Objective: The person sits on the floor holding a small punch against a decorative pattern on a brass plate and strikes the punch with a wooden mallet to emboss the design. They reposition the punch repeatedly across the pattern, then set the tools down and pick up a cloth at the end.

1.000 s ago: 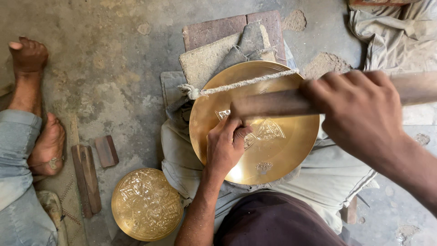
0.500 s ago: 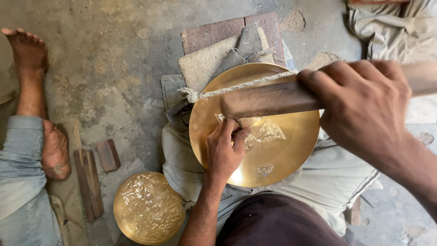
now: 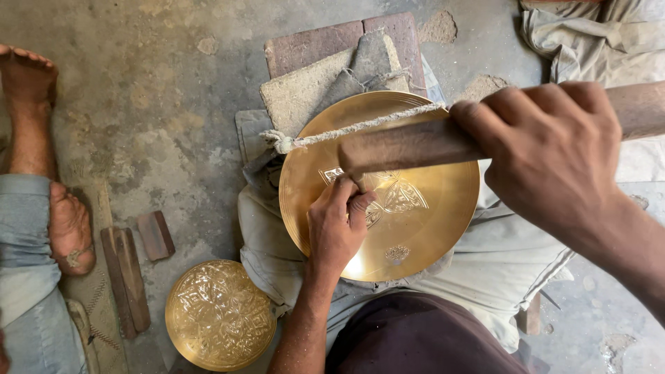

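the right hand gripped a wooden stick over the gold plate; the left hand pinched a small tool on it

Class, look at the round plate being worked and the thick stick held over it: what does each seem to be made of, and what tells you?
Plate: probably brass, going by its polished golden sheen, bright reflections and engraved motifs. Stick, gripped by the right hand: looks like wood, brown, matt and worn. The left hand rests on the plate.
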